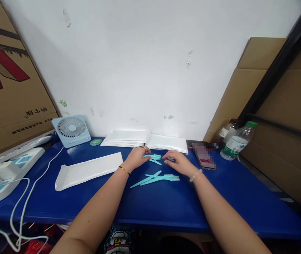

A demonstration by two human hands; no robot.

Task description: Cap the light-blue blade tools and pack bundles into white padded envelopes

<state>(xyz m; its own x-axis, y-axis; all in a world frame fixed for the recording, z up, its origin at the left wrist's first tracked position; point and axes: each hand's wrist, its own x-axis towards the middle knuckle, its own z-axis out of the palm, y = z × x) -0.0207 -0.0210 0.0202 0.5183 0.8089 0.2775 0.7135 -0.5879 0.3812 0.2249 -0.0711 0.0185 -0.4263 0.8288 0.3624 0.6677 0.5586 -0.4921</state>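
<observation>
My left hand (137,157) is closed around several slim turquoise eyebrow razors (155,156), whose ends stick out to the right past the thumb. Just right of those ends, my right hand (177,162) has its fingers apart and holds nothing that I can see. Nearer to me, a loose pile of more turquoise eyebrow razors (158,179) lies crossed on the blue table. To the left of my left forearm rests a white padded envelope (91,170) with its flap end pointing left.
Stacked white padded envelopes (126,137) lie along the wall. A blue fan (72,130) and a white power strip (20,171) with cables are at left. At right are a phone (205,157), a green-capped bottle (237,143) and cardboard (245,81). The blue table (161,208) ends close to me.
</observation>
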